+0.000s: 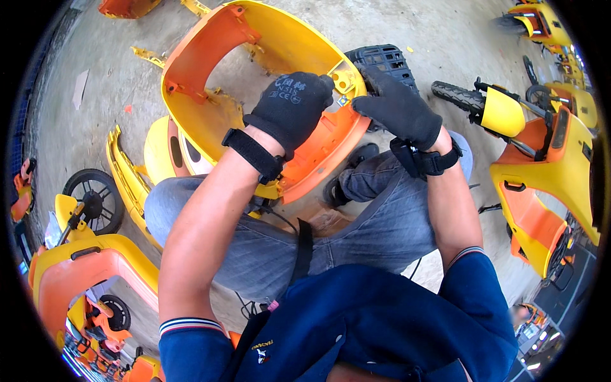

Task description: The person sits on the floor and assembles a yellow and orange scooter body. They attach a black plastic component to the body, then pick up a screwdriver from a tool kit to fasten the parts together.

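A large yellow and orange scooter body panel (312, 39), shaped like a hollow ring, stands on the ground in front of my knees. My left hand (293, 109), in a black glove, is closed above the panel's inner side; what its fingers hold, if anything, is hidden. On the panel's right rim, my right hand (402, 109), also gloved, has its thumb and fingers around the edge. Between the two hands, the rim shows a small yellow bracket (344, 79) with round holes. Black straps circle both wrists.
A black plastic crate (389, 58) lies behind my right hand. Long yellow trim pieces (121, 159) rest at the left. Yellow and orange scooters stand on both sides, one with a front wheel (459, 95) at the right and another at the lower left (137, 254).
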A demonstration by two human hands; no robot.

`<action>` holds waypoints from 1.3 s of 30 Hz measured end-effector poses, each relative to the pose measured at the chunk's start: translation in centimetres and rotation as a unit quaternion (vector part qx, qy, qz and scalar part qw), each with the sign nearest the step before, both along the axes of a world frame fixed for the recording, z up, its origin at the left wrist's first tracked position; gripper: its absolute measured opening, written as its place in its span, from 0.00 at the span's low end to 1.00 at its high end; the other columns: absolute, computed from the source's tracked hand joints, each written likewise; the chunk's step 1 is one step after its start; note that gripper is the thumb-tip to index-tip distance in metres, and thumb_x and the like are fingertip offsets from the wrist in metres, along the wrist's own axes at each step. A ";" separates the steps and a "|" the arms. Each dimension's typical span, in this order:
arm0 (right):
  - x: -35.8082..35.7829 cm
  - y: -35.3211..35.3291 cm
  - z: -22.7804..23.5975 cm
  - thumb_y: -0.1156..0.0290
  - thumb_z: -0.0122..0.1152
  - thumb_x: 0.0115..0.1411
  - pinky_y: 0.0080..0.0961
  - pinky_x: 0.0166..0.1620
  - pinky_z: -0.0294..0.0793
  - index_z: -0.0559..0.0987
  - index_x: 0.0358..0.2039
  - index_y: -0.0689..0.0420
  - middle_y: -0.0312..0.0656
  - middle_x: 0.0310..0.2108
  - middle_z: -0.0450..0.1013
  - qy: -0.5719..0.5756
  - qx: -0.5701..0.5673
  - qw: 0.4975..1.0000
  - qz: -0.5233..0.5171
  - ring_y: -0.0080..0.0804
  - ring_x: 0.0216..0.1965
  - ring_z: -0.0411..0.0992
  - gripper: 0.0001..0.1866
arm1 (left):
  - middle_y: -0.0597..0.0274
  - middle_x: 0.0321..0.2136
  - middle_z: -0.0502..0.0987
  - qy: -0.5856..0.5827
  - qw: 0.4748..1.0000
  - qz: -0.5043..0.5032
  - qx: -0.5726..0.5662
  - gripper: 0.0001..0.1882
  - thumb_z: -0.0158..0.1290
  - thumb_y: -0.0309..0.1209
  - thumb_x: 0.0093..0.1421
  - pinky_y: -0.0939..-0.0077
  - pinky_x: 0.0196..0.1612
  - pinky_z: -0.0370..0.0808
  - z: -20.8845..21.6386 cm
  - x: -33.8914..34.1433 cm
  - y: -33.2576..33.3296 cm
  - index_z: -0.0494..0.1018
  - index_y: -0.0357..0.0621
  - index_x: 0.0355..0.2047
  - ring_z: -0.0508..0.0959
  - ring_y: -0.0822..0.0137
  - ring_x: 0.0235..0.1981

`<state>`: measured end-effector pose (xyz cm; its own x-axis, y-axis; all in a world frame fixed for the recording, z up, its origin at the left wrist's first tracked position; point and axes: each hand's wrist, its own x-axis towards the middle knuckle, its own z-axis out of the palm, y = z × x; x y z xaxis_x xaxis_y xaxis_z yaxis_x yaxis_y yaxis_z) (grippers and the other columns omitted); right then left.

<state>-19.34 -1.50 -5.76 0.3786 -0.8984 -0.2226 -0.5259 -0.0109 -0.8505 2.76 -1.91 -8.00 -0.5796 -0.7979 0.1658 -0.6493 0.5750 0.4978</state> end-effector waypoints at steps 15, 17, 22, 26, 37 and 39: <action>-0.2 0.1 -0.9 0.63 0.62 0.55 0.29 0.45 0.72 0.69 0.54 0.67 0.52 0.40 0.75 0.000 -0.005 1.000 0.020 0.35 0.41 0.74 0.30 | 0.52 0.47 0.73 -0.034 0.995 -0.019 -0.089 0.23 0.59 0.29 0.51 0.61 0.45 0.76 0.5 -0.3 -0.3 0.74 0.46 0.49 0.76 0.55 0.45; -0.2 0.0 -1.1 0.62 0.62 0.55 0.29 0.47 0.72 0.69 0.55 0.67 0.53 0.41 0.75 0.005 -0.011 1.000 0.024 0.37 0.42 0.74 0.31 | 0.47 0.51 0.72 -0.044 0.997 -0.033 -0.057 0.25 0.59 0.30 0.53 0.59 0.51 0.73 0.6 -0.3 -0.4 0.71 0.46 0.53 0.74 0.49 0.50; -0.1 0.0 -1.2 0.62 0.62 0.55 0.30 0.50 0.72 0.66 0.58 0.69 0.56 0.46 0.74 0.018 0.017 0.999 0.021 0.39 0.46 0.74 0.34 | 0.45 0.51 0.72 -0.053 0.995 -0.038 -0.079 0.25 0.59 0.28 0.52 0.59 0.52 0.73 0.8 -0.3 -0.1 0.72 0.43 0.53 0.74 0.49 0.52; -0.2 0.1 -1.8 0.62 0.63 0.54 0.29 0.51 0.71 0.64 0.59 0.69 0.57 0.48 0.73 0.007 -0.010 1.000 0.027 0.39 0.47 0.73 0.37 | 0.44 0.50 0.72 -0.022 0.994 -0.032 -0.100 0.24 0.59 0.26 0.51 0.58 0.51 0.73 0.6 -0.4 0.2 0.73 0.41 0.51 0.75 0.48 0.50; 0.3 0.7 -1.2 0.61 0.61 0.54 0.30 0.49 0.71 0.67 0.58 0.65 0.52 0.44 0.74 0.023 -0.012 0.999 0.019 0.36 0.45 0.73 0.33 | 0.46 0.43 0.72 -0.026 0.996 -0.059 -0.068 0.16 0.59 0.25 0.50 0.58 0.42 0.76 1.2 -0.6 -0.2 0.74 0.40 0.41 0.76 0.48 0.44; 0.4 0.5 -0.7 0.66 0.60 0.52 0.27 0.49 0.71 0.66 0.60 0.65 0.49 0.44 0.75 0.032 0.005 0.999 0.024 0.32 0.43 0.72 0.34 | 0.46 0.43 0.72 -0.017 0.996 -0.059 -0.065 0.15 0.59 0.25 0.50 0.58 0.43 0.76 1.2 -0.7 -0.3 0.74 0.40 0.40 0.76 0.48 0.44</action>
<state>-18.99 -1.01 -6.48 0.4059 -0.8773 -0.2562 -0.5782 -0.0294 -0.8154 2.11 -2.16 -6.80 -0.6743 -0.6975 0.2426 -0.5888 0.7060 0.3935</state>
